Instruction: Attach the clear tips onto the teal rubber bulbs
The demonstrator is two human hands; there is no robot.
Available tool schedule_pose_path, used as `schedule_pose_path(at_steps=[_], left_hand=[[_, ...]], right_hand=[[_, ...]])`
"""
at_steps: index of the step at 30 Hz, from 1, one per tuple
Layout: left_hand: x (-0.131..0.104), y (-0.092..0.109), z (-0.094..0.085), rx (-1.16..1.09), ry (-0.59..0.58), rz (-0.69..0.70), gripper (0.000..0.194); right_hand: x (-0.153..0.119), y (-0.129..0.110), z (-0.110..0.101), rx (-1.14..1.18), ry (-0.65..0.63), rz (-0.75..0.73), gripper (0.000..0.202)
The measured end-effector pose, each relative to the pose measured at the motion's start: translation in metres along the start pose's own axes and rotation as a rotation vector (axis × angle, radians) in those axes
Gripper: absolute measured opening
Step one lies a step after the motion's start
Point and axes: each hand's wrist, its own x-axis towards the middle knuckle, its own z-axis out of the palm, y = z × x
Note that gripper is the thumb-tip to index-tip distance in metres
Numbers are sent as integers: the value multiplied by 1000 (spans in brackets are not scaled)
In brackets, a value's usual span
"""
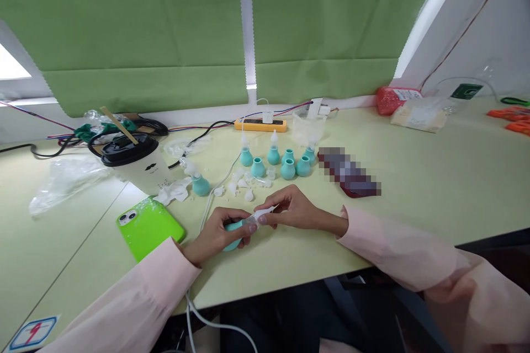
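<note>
Centre of frame, low on the table (434, 187): your left hand (217, 234) is curled round a teal rubber bulb (232, 227), fingers closed on it. Your right hand (292, 210) pinches a clear nozzle tip (265, 213) at the bulb's mouth, thumb and fingers pressed together. Just above: loose clear tips (244, 182) scattered, then a cluster of teal bulbs (285, 162). Green phone (149, 226) lies left of your left hand. Lidded cup (136, 162) upper left. Yellow power strip (260, 124) behind the cluster.
</note>
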Motion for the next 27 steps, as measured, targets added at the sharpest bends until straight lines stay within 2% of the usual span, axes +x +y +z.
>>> schedule_pose_path(at_steps=[6, 9, 14, 18, 22, 27], left_hand=[[-3, -1, 1, 189, 61, 126, 27], [-2, -3, 1, 207, 95, 149, 26], [-1, 0, -1, 72, 62, 63, 24], [0, 3, -3, -36, -23, 27, 26], [-1, 3, -2, -30, -1, 40, 23], [0, 1, -4, -147, -49, 11, 23]], right_hand=[[-2, -1, 5, -6, 63, -56, 29], [-1, 1, 7, 46, 86, -11, 29], [0, 1, 7, 150, 91, 100, 32], [0, -2, 6, 171, 130, 63, 29], [0, -4, 5, 151, 127, 45, 23], [1, 0, 6, 154, 202, 10, 15]])
